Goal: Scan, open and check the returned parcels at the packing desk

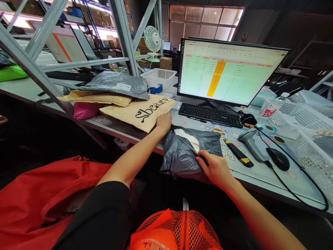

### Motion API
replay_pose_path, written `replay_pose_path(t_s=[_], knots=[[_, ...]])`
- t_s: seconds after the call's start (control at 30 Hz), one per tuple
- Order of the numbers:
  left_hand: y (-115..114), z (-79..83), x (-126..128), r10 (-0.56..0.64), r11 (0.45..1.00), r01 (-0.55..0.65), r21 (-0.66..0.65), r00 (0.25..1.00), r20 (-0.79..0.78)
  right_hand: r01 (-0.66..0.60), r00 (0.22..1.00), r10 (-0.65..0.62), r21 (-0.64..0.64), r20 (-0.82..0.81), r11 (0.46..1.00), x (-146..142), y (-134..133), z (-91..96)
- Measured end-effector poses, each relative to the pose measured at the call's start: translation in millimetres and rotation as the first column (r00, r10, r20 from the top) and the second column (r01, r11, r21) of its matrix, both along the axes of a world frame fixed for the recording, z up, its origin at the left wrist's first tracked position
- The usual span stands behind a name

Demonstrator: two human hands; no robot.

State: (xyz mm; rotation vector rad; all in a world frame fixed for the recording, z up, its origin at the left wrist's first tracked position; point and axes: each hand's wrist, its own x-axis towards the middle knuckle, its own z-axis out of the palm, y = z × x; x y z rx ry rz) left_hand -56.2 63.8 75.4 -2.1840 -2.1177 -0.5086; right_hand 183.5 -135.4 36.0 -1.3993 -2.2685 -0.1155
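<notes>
A dark grey plastic mailer bag (179, 156) lies at the front edge of the desk, partly over it. Its top is torn open, and something white (191, 139) shows through the gap. My left hand (164, 123) is closed at the bag's upper left corner, its fingertips partly hidden, beside a tan envelope (140, 113) lettered "Sbeauty". With thumb and fingers, my right hand (217, 167) pinches the torn edge on the bag's right side. A black and yellow utility knife (238, 153) rests to the right of the bag.
Behind the bag stand a keyboard (210, 114) and a monitor (229, 73). A barcode scanner (251, 144), its looping cable and a mouse (278, 159) lie on the right, near white baskets (309, 152). Grey parcels (117, 83) are stacked left, beside a metal rack post (123, 38).
</notes>
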Motion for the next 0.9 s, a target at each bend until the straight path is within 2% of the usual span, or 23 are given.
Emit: replay_pose_path(t_s=[0.07, 0.1, 0.13, 0.17, 0.23, 0.27, 0.3, 0.33, 0.4, 0.47, 0.53, 0.67, 0.77, 0.9], knots=[[-14.4, 13.6, 3.5, -0.125, 0.979, 0.117, 0.169, 0.992, 0.034, 0.014, 1.0, -0.013, -0.012, 0.021, 1.0, 0.4, 2.0, 3.4], [-22.6, 21.9, 7.7, -0.25, 0.94, 0.231, 0.252, 0.967, 0.045, 0.013, 0.999, -0.013, -0.008, 0.031, 1.0, -0.1, 3.8, 6.1], [-30.6, 29.8, 13.6, -0.403, 0.876, 0.373, 0.305, 0.914, 0.038, 0.009, 0.999, -0.009, 0.008, 0.04, 1.0, -1.0, 6.3, 9.4], [-37.5, 35.9, 20.9, -0.558, 0.793, 0.526, 0.307, 0.83, 0.019, 0.006, 0.999, -0.007, 0.033, 0.05, 0.999, -2.3, 9.2, 13.1], [-45.9, 39.2, 38.6, -0.771, 0.627, 0.762, 0.161, 0.636, -0.01, 0.004, 0.997, -0.01, 0.093, 0.07, 0.996, -5.8, 15.6, 20.9], [-46.9, 36.1, 48.1, -0.82, 0.572, 0.818, 0.056, 0.573, -0.003, 0.002, 0.997, -0.012, 0.122, 0.077, 0.993, -7.8, 18.4, 24.7], [-46.0, 30.4, 57.3, -0.837, 0.546, 0.837, -0.038, 0.547, 0.014, -0.004, 0.997, -0.007, 0.146, 0.076, 0.989, -9.7, 20.5, 28.1], [-43.6, 22.9, 65.8, -0.834, 0.545, 0.832, -0.103, 0.55, 0.034, -0.024, 0.998, 0.014, 0.165, 0.062, 0.986, -11.4, 21.8, 31.1], [-37.2, 6.5, 79.4, -0.805, 0.579, 0.803, -0.144, 0.591, 0.06, -0.117, 0.993, 0.118, 0.161, 0.003, 0.98, -13.6, 21.4, 35.4], [-32.4, -6.9, 88.1, -0.777, 0.615, 0.778, -0.133, 0.626, 0.07, -0.252, 0.962, 0.259, 0.088, -0.086, 0.964, -14.4, 17.3, 37.2], [-30.7, -15.7, 92.6, -0.75, 0.641, 0.751, -0.155, 0.657, 0.079, -0.346, 0.924, 0.339, -0.009, -0.177, 0.938, -14.2, 10.3, 36.4], [-29.4, -27.2, 93.9, -0.7, 0.684, 0.705, -0.187, 0.706, 0.102, -0.318, 0.937, 0.298, -0.093, -0.184, 0.944, -11.1, -11.5, 30.6], [-25.4, -35.2, 93.9, -0.679, 0.708, 0.689, -0.152, 0.724, 0.12, -0.263, 0.956, 0.245, -0.102, -0.161, 0.96, -5.9, -32.5, 24.6], [-20.4, -43.0, 97.1, -0.657, 0.736, 0.667, -0.118, 0.745, 0.112, -0.232, 0.948, 0.209, -0.075, -0.24, 0.97, 1.6, -57.8, 17.7]])
